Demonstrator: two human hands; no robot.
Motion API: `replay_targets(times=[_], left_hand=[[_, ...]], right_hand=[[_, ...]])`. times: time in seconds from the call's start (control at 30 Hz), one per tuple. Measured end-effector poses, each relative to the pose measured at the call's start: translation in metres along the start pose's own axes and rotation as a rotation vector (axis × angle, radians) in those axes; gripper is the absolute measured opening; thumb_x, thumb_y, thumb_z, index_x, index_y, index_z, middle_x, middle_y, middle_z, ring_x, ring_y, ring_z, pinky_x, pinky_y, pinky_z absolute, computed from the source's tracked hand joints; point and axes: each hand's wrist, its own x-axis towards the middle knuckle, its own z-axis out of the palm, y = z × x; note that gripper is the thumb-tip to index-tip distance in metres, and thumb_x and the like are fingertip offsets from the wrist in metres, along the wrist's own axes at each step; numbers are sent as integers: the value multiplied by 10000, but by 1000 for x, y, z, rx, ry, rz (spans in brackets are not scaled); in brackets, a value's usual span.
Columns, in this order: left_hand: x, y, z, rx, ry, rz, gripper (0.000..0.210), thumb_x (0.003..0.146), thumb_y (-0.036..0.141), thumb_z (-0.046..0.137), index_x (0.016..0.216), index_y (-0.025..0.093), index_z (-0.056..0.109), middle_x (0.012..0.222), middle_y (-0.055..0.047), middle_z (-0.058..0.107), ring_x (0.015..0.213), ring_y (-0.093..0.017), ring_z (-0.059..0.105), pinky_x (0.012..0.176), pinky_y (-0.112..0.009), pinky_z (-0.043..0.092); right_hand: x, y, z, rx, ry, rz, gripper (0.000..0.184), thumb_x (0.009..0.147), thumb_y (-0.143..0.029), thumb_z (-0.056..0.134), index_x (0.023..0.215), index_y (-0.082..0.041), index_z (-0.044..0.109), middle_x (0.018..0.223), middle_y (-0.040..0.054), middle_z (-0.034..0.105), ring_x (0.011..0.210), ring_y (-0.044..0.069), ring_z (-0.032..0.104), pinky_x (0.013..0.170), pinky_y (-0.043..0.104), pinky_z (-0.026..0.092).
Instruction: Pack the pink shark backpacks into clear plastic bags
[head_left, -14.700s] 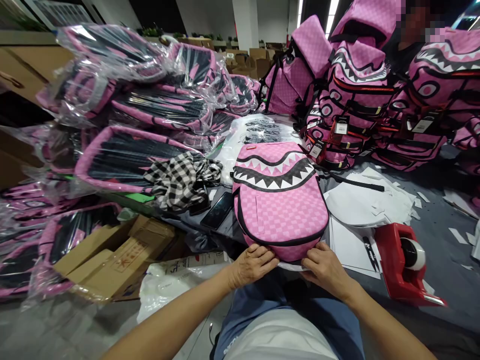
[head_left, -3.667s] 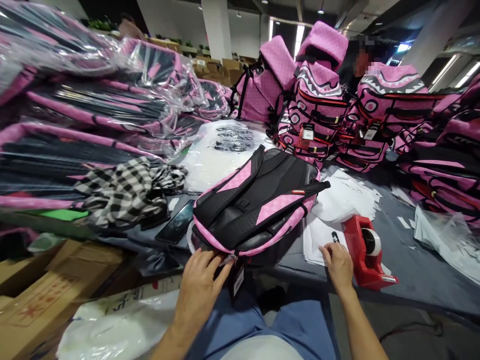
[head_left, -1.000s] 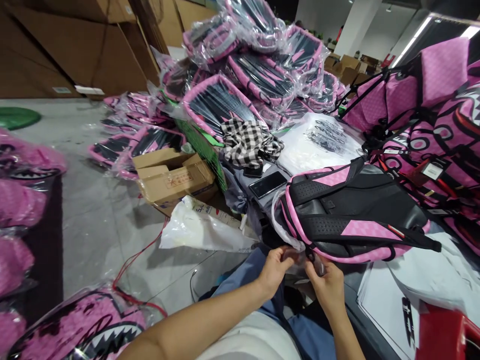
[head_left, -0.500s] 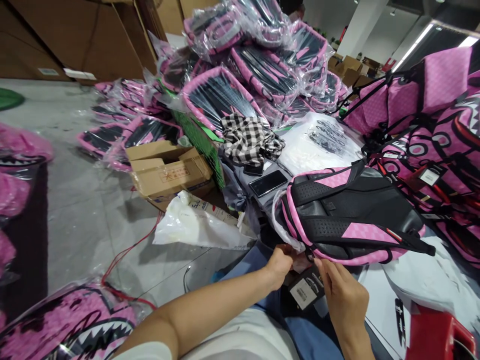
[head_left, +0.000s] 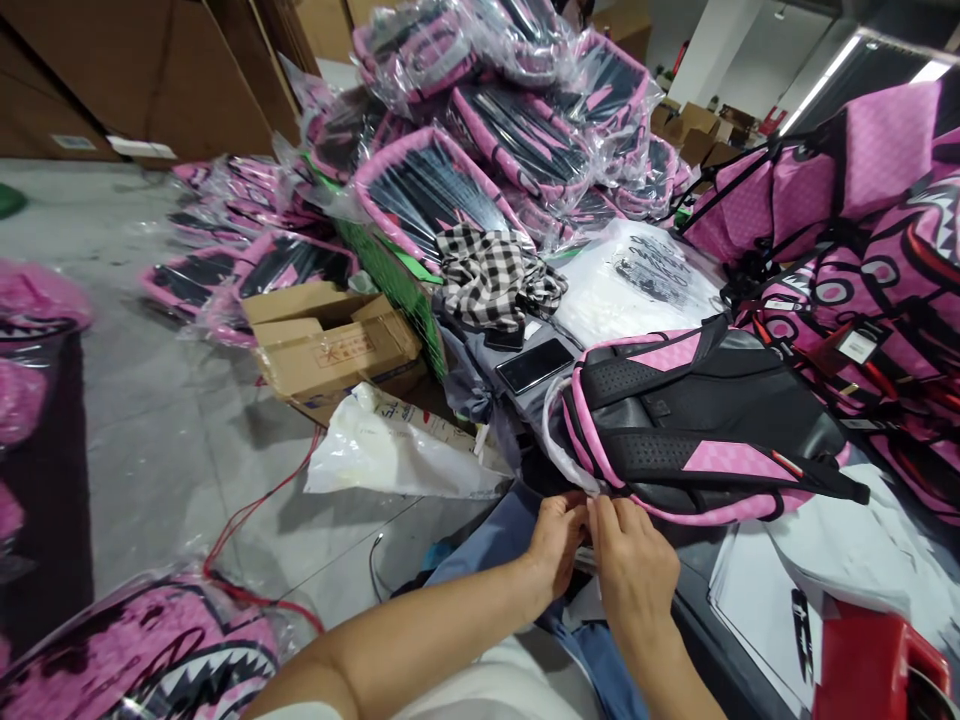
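Okay, my left hand [head_left: 556, 545] and right hand [head_left: 636, 560] are both pinched narrow, fingertips together; can't tell what's between them. Half a second ago my right was at the black hang tag, now lost from clear view, so both seem busy at the bunched plastic [head_left: 556, 440]. The backpack [head_left: 720, 405] lies straps-up on the table [head_left: 697, 620], near the smartphone [head_left: 535, 367].

The pink-and-black backpack [head_left: 735, 400] lies at the near edge of the desk [head_left: 705, 635], black back and shoulder straps [head_left: 652, 455] facing up, pink trim along its side.
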Motion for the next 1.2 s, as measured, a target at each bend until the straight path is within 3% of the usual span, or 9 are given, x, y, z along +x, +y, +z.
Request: replay_targets(times=[0.1, 0.2, 0.33, 0.5, 0.7, 0.8, 0.9, 1.03, 1.2], left_hand=[[-1, 7, -1, -35, -13, -11, 284, 530, 379, 835, 633, 163, 682, 641, -21, 679, 672, -171, 607, 645, -270, 447], [-2, 12, -5, -60, -26, -48, 239, 573, 356, 794, 570, 159, 658, 591, -2, 643, 604, -133, 552, 621, -252, 425], [-2, 9, -10, -16, -92, 15, 221, 612, 349, 778, 647, 144, 702, 657, -12, 666, 656, -135, 570, 685, -254, 445], [4, -1, -7, 58, 4, 58, 242, 607, 357, 794, 636, 150, 672, 606, 14, 613, 608, -118, 514, 626, -244, 387], [0, 2, -2, 43, -14, 74, 236, 611, 362, 786, 644, 152, 683, 632, -8, 650, 643, -136, 543, 663, -258, 418], [3, 0, 0, 84, 48, 89, 255, 580, 374, 804, 621, 153, 683, 615, -13, 656, 630, -142, 541, 648, -263, 421], [10, -4, 4, 114, 97, 117, 280, 525, 367, 843, 614, 156, 682, 614, -14, 657, 629, -149, 544, 640, -269, 431], [14, -6, 5, 143, 131, 157, 275, 525, 365, 837, 602, 162, 670, 625, -11, 650, 626, -144, 535, 636, -268, 443], [3, -1, -3, 241, 155, 211, 201, 583, 313, 804, 591, 155, 680, 598, 1, 636, 605, -132, 523, 627, -252, 429]], right_hand=[[-17, -7, 3, 45, 8, 20, 178, 1019, -183, 484, 1064, -137, 650, 889, 86, 709, 804, 209, 595, 717, 327, 419], [-31, -12, 2, 118, 28, 90, 196, 1013, -183, 486, 1143, -123, 619, 989, 111, 735, 904, 229, 618, 764, 354, 433], [-42, -15, 3, 206, 43, 156, 202, 991, -127, 459, 1123, -140, 612, 991, 92, 736, 950, 222, 631, 779, 350, 428], [-44, -10, 7, 198, 19, 134, 194, 986, -126, 466, 1085, -151, 631, 947, 69, 740, 929, 215, 639, 786, 356, 414], [-43, -6, 6, 199, 43, 118, 145, 1001, -152, 486, 1049, -160, 622, 928, 63, 749, 908, 226, 647, 785, 362, 421], [-43, -3, 7, 297, 112, 117, 122, 983, -137, 519, 1041, -188, 612, 935, 58, 749, 885, 207, 658, 781, 340, 465], [-40, -2, 14, 357, 238, 225, 175, 967, -172, 576, 1140, -190, 603, 995, 90, 732, 906, 197, 671, 810, 326, 514], [-34, -5, 31, 181, 336, 377, 158, 943, -252, 650, 1086, -186, 633, 878, 84, 685, 800, 201, 646, 728, 324, 483], [-31, -4, 41, 95, 372, 357, 51, 939, -194, 659, 965, -189, 615, 801, 51, 658, 738, 175, 595, 690, 311, 412]])
